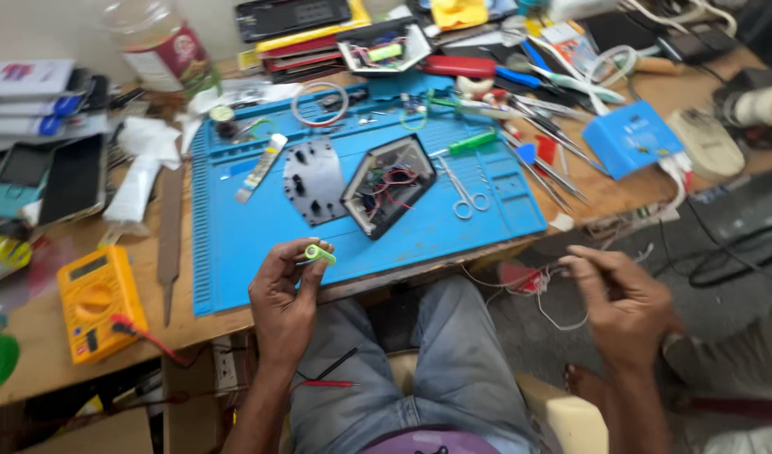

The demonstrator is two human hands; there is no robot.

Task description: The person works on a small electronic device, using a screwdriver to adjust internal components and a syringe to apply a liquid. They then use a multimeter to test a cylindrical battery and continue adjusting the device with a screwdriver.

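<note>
My left hand (283, 294) pinches a small light-green cylindrical cell (319, 253) between thumb and fingers, just off the front edge of the blue work mat (235, 244). My right hand (617, 294) hangs off the table's right side, fingers closed on thin white wires (554, 315) that trail back toward the table edge. On the mat lie an opened black device shell (388, 185) with red and blue wiring inside, and beside it a dark flat back plate (313, 181).
A yellow multimeter (96, 303) with a red probe lead sits front left. Scissors (463, 193), tweezers, a green-handled screwdriver (473, 142) and a blue box (630, 137) crowd the right. Phones, books and a jar stand at the back left. My knees are under the table.
</note>
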